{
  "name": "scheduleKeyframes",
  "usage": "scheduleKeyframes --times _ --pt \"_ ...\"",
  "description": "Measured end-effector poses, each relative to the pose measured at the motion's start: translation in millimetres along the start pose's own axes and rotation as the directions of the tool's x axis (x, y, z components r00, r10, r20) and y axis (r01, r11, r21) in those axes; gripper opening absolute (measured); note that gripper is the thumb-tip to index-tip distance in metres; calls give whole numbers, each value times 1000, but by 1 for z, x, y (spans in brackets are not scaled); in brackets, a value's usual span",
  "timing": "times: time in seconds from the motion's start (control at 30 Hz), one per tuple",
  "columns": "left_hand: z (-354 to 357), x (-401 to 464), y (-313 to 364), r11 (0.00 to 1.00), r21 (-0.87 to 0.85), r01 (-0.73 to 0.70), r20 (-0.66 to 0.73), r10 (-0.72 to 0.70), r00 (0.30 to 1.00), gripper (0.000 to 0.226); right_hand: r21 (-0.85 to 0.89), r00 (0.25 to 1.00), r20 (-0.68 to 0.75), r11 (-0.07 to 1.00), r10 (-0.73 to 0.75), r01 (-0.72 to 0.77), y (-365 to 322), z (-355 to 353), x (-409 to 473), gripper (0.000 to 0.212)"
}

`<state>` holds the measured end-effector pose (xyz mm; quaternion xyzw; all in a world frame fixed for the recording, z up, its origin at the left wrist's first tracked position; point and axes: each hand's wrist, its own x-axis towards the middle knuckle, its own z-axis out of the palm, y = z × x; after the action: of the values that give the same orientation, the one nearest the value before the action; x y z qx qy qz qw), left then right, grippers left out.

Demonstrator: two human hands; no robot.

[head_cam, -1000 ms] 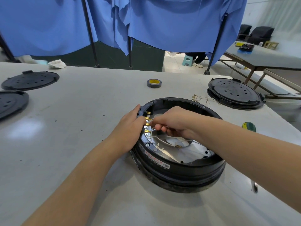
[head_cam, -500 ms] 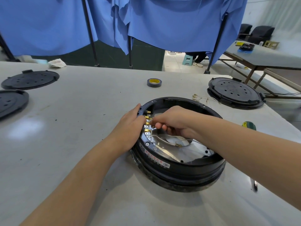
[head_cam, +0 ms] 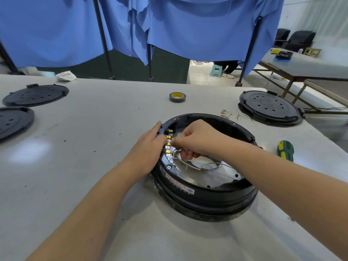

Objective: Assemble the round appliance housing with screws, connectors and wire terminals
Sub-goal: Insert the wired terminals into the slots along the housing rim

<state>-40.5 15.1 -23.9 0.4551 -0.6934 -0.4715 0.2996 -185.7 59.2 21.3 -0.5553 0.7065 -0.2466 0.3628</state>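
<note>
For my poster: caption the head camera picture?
Two hands fit wire clips inside a round black housing.

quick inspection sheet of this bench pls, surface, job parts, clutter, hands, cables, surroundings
surface: grey worktable, scuffed, with dark specks.
job's things: round black housing open side up; row of brass terminals along its inner left rim; loose terminal leads behind it.
clutter: tape roll; green and yellow screwdriver handle; three black round covers, one at right, two at left; crumpled white cloth.
grippers: left hand rests on the housing rim; right hand pinches at the terminals, its grip hidden.
cables: white wire curling inside the housing.
surroundings: blue curtains on poles, second table, chairs, stool.
</note>
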Motion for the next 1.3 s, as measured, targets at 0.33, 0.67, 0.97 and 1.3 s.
scheduleKeyframes --times 0.33,0.67,0.97,1.3 --pt "-1 -2 1 1000 -6 -29 13 29 1000 81 -184 966 68 948 -251 259 1 -1 -5 10" --pt "-2 -1 1 1000 -10 -6 14 6 1000 80 -218 958 155 937 -242 272 1 -1 -5 12" --pt "-2 -3 4 1000 -21 -14 38 15 999 76 -267 956 170 923 -238 277 2 -3 -6 15" --pt "-2 -2 3 1000 -12 -11 21 11 1000 79 -239 961 149 934 -233 264 3 -2 -4 15"
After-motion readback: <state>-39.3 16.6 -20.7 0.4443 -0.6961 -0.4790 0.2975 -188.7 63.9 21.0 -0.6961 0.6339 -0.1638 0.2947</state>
